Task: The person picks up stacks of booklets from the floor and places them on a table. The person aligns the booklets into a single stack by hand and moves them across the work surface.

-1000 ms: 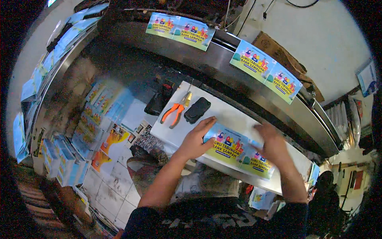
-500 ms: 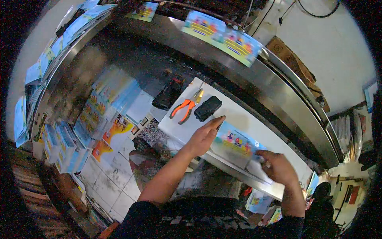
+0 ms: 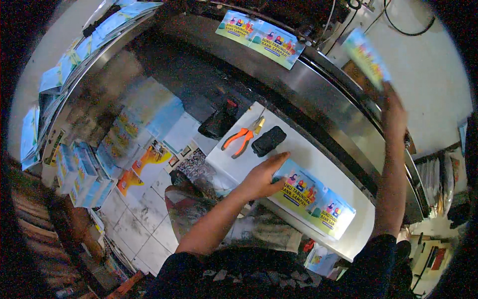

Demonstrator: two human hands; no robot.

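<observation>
On the white tabletop lies a printed cover sheet point(image 3: 313, 199), light blue and green with two identical cartoon panels. My left hand point(image 3: 266, 177) rests at its left end, thumb over the corner and index finger stretched along the edge. My right hand point(image 3: 394, 109) is raised far to the right, its fingers closed on the lower end of a similar printed sheet point(image 3: 366, 59), which is slightly blurred. Left of the sheet on the tabletop, beyond my left hand, are a black case-like object point(image 3: 269, 141) and pliers point(image 3: 243, 138) with orange and black handles.
Beyond the white table point(image 3: 294, 154) runs a curved metal edge point(image 3: 328, 92) with another two-panel sheet point(image 3: 261, 39) on it. Stacks of printed sheets point(image 3: 127, 129) stand at left. More sheets point(image 3: 64, 67) line the far-left ledge. A black pouch-like object point(image 3: 216, 122) sits beside the table.
My right hand has swung from the right end of the tabletop sheet up and away to the far right, carrying a sheet. My left hand stays at the left end. The view has shifted slightly.
</observation>
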